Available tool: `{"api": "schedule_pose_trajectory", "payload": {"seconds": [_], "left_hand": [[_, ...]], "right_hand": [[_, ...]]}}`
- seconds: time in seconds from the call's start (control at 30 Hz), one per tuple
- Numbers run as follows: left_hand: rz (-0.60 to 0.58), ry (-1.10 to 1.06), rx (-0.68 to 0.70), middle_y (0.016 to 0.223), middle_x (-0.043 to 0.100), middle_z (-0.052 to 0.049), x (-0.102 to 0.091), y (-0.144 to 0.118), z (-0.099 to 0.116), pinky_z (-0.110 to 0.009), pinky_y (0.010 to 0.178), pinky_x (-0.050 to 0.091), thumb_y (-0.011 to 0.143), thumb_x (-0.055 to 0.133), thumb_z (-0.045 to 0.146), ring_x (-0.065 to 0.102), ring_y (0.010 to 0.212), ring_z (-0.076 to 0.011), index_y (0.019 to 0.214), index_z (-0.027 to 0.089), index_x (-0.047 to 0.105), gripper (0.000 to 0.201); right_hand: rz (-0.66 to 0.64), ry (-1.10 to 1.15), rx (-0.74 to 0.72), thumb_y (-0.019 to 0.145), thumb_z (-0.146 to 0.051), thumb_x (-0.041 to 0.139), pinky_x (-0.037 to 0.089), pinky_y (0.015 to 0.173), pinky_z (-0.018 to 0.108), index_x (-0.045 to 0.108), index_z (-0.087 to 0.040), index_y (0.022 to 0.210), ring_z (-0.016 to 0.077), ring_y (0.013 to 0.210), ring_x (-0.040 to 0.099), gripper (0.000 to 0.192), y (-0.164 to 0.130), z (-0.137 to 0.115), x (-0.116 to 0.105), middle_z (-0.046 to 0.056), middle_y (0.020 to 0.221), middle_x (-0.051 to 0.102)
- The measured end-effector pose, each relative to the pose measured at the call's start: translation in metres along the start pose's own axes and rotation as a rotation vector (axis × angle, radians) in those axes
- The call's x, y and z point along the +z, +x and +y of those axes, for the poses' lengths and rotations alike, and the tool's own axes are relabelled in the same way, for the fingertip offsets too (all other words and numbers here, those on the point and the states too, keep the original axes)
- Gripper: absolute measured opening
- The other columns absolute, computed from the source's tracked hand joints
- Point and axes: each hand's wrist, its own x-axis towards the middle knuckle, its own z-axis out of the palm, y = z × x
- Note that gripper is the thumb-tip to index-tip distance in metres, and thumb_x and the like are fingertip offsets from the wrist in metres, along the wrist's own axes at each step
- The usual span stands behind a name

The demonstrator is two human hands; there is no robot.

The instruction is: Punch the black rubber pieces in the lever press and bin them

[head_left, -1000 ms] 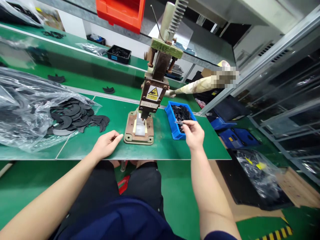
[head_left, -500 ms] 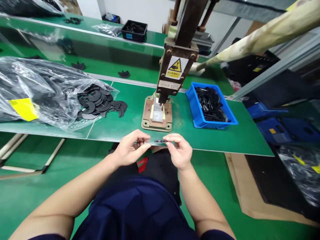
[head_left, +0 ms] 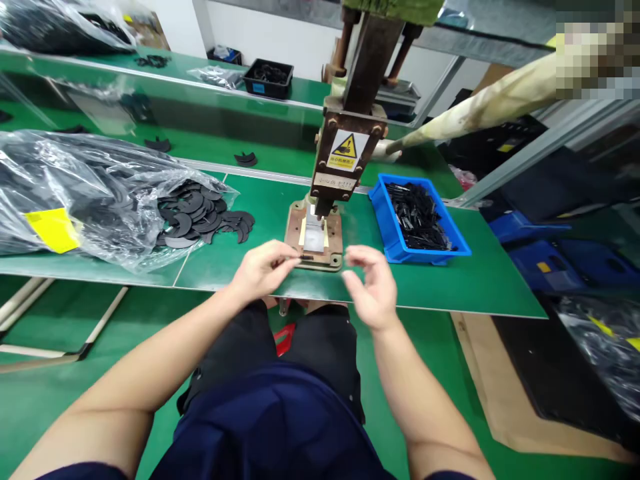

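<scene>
Between the thumb and fingers of my left hand point(head_left: 265, 268) is a small black strip-like part point(head_left: 307, 257), its free end pointing right. It is held just over the front edge of the base of a press point(head_left: 336, 230). My right hand point(head_left: 373, 283) hangs to the right of that base with fingers curled but apart, and nothing shows in it. The press ram point(head_left: 324, 208) stands over a light metal plate point(head_left: 315, 239) on the base. A yellow warning label point(head_left: 348, 147) is on the press head.
A blue bin point(head_left: 420, 253) of black narrow parts stands right of the press. To the left lies a clear plastic bag point(head_left: 115, 193) spilling black crescent-shaped pieces point(head_left: 193, 215) onto the green table point(head_left: 270, 200). A black bin point(head_left: 269, 80) sits on the far bench.
My left hand has moved up and forward to the press base with the black part. The right hand has let go of the part and moved right, fingers opening.
</scene>
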Motion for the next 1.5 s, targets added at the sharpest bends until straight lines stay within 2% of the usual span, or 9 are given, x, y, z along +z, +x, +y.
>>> {"api": "schedule_pose_trajectory", "payload": {"seconds": [0.13, 0.3, 0.4, 0.53, 0.87, 1.1, 1.23, 1.37, 1.5], "left_hand": [[-0.014, 0.185, -0.062, 0.107, 0.08, -0.007, 0.002, 0.044, -0.051, -0.029, 0.079, 0.059, 0.103, 0.067, 0.036, 0.071, 0.083, -0.0159, 0.111, 0.021, 0.081, 0.022], [-0.233, 0.401, -0.037, 0.119, 0.078, -0.007, 0.01, 0.083, -0.072, -0.032, 0.097, 0.057, 0.106, 0.057, 0.03, 0.073, 0.111, -0.0215, 0.118, 0.025, 0.08, 0.027], [-0.343, 0.519, -0.01, 0.121, 0.076, -0.007, 0.013, 0.092, -0.067, -0.033, 0.094, 0.057, 0.106, 0.054, 0.028, 0.073, 0.115, -0.0239, 0.121, 0.026, 0.08, 0.03], [-0.43, 0.58, 0.073, 0.128, 0.074, -0.007, 0.015, 0.096, -0.06, -0.034, 0.09, 0.056, 0.105, 0.053, 0.027, 0.072, 0.116, -0.0251, 0.125, 0.029, 0.079, 0.032], [-0.438, 0.581, 0.091, 0.124, 0.074, -0.006, 0.016, 0.097, -0.064, -0.033, 0.085, 0.058, 0.108, 0.05, 0.027, 0.074, 0.11, -0.0231, 0.122, 0.027, 0.078, 0.032], [-0.437, 0.537, 0.071, 0.129, 0.074, -0.006, 0.018, 0.094, -0.061, -0.033, 0.092, 0.059, 0.11, 0.047, 0.03, 0.073, 0.115, -0.0228, 0.125, 0.026, 0.075, 0.032], [-0.379, 0.568, -0.037, 0.135, 0.072, -0.008, -0.012, 0.093, -0.074, -0.036, 0.103, 0.057, 0.108, 0.048, 0.029, 0.07, 0.123, -0.0246, 0.139, 0.024, 0.069, 0.038], [-0.288, 0.702, -0.199, 0.135, 0.073, -0.012, -0.078, 0.086, -0.106, -0.04, 0.11, 0.054, 0.105, 0.046, 0.025, 0.068, 0.126, -0.0281, 0.134, 0.02, 0.073, 0.04], [-0.416, 0.776, -0.245, 0.126, 0.077, -0.012, -0.131, 0.07, -0.123, -0.045, 0.112, 0.052, 0.098, 0.054, 0.026, 0.068, 0.123, -0.0307, 0.123, 0.021, 0.078, 0.035]], "right_hand": [[0.267, -0.051, -0.315, 0.092, -0.053, 0.074, 0.06, 0.109, 0.044, 0.06, -0.03, 0.139, 0.0203, 0.122, 0.068, 0.054, 0.091, -0.037, -0.051, 0.006, 0.135, 0.065], [0.147, 0.048, -0.539, 0.098, -0.059, 0.065, 0.06, 0.112, 0.04, 0.065, -0.026, 0.127, 0.0179, 0.124, 0.071, 0.044, 0.176, -0.11, -0.066, 0.005, 0.129, 0.068], [0.077, 0.073, -0.533, 0.1, -0.057, 0.062, 0.066, 0.092, 0.04, 0.069, -0.021, 0.105, 0.0147, 0.09, 0.075, 0.037, 0.192, -0.128, -0.053, 0.003, 0.099, 0.071], [0.205, 0.097, -0.563, 0.098, -0.048, 0.069, 0.063, 0.075, 0.035, 0.061, -0.025, 0.085, 0.0114, 0.066, 0.063, 0.028, 0.177, -0.118, -0.037, -0.003, 0.074, 0.058], [0.159, -0.085, -0.549, 0.086, -0.032, 0.074, 0.054, 0.116, 0.052, 0.058, -0.025, 0.069, 0.0152, 0.086, 0.068, 0.024, 0.086, -0.063, -0.026, -0.005, 0.071, 0.062], [0.208, -0.11, -0.575, 0.085, -0.031, 0.072, 0.055, 0.117, 0.059, 0.06, -0.027, 0.072, 0.0183, 0.092, 0.07, 0.018, 0.071, -0.039, -0.019, -0.006, 0.074, 0.065], [0.236, -0.087, -0.596, 0.084, -0.03, 0.071, 0.053, 0.118, 0.058, 0.059, -0.027, 0.07, 0.0187, 0.089, 0.07, 0.018, 0.073, -0.038, -0.015, -0.006, 0.072, 0.065], [0.267, -0.064, -0.63, 0.081, -0.032, 0.073, 0.054, 0.113, 0.06, 0.059, -0.028, 0.069, 0.0204, 0.084, 0.07, 0.018, 0.077, -0.034, -0.012, -0.005, 0.069, 0.064], [0.307, -0.02, -0.666, 0.081, -0.035, 0.074, 0.054, 0.109, 0.062, 0.06, -0.027, 0.067, 0.0203, 0.081, 0.069, 0.021, 0.081, -0.029, -0.007, -0.004, 0.065, 0.062]]}}
